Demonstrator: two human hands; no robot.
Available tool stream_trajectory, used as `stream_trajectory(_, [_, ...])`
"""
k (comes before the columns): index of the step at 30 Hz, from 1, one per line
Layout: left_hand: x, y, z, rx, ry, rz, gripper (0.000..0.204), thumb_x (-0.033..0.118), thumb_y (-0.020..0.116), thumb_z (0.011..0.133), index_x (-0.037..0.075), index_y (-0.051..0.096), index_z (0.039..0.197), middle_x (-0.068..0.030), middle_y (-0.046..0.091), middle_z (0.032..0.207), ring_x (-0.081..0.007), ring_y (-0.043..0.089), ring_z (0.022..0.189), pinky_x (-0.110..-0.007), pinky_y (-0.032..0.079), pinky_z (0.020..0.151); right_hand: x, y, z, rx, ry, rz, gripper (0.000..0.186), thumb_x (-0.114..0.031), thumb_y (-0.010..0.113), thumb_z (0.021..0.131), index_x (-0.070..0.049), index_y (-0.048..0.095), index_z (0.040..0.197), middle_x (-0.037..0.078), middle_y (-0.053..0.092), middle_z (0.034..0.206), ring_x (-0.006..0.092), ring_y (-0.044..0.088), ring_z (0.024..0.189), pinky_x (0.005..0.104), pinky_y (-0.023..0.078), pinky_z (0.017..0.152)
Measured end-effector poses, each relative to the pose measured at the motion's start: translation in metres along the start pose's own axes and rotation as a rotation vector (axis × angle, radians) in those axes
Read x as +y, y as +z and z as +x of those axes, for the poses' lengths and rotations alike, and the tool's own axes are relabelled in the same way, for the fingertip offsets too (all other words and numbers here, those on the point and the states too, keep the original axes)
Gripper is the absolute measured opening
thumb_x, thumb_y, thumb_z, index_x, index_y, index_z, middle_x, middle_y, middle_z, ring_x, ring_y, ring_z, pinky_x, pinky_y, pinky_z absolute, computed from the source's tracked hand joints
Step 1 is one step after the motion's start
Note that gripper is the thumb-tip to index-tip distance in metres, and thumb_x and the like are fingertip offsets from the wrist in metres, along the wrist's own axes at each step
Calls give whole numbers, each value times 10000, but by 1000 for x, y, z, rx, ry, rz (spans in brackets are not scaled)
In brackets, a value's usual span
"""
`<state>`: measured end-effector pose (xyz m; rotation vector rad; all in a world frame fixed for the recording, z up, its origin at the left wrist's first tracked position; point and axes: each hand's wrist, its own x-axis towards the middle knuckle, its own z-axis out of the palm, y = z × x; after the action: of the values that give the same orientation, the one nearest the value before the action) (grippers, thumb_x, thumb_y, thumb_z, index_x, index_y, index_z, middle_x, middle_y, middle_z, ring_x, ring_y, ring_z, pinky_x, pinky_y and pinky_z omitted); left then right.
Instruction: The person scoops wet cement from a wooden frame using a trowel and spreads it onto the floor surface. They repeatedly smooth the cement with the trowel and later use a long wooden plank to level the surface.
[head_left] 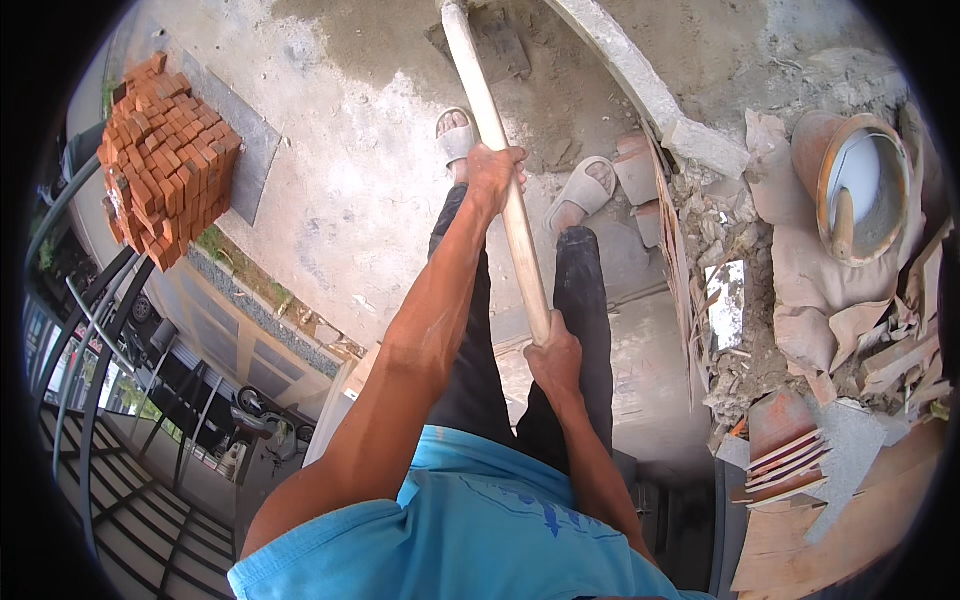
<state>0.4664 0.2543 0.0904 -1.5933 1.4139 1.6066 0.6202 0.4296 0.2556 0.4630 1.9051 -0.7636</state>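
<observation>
A long pale wooden tool handle [520,240] slants from the top edge down between my legs. My left hand [492,178] is wrapped round it midway, arm stretched out. Closer to my body, my right hand [555,357] grips the handle near its lower end. At the far end a collar [453,8] meets the picture's edge, and the tool's head cannot be made out for sure. Beside that end, a dark flat patch [490,45] lies on wet grey ground.
Stacked red bricks [170,160] stand at the far left. A pale curved concrete edge [640,75] runs along the right. Beyond it are rubble [720,240], a bucket [865,190] with a handled tool inside, and broken boards [840,510]. My sandalled feet [585,190] straddle the handle.
</observation>
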Motion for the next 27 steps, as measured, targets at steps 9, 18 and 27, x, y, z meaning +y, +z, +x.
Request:
stream_trajectory(9, [-8,-16,17,-147,-81,-313,189,50,728,795,48,557,875,-35,546,688,-135,530,511,-309,484,430,0,-1,-13,37,-57,22,325,-25,639,684,-32,531,990,248,644,809,469,627,817,531,485,732])
stream_trajectory(18, [59,24,39,-70,151,-316,158,28,697,790,27,539,798,-54,547,642,-150,528,473,-307,457,384,-4,-37,67,95,-204,-10,337,-18,617,676,-26,547,1006,271,641,807,478,626,812,533,481,721])
stream_trajectory(27, [55,78,40,-63,43,-201,141,33,699,811,-2,562,801,-69,557,651,-146,536,465,-309,479,373,13,-71,71,90,-85,17,292,-3,587,679,-21,536,965,276,618,774,480,608,785,509,474,715])
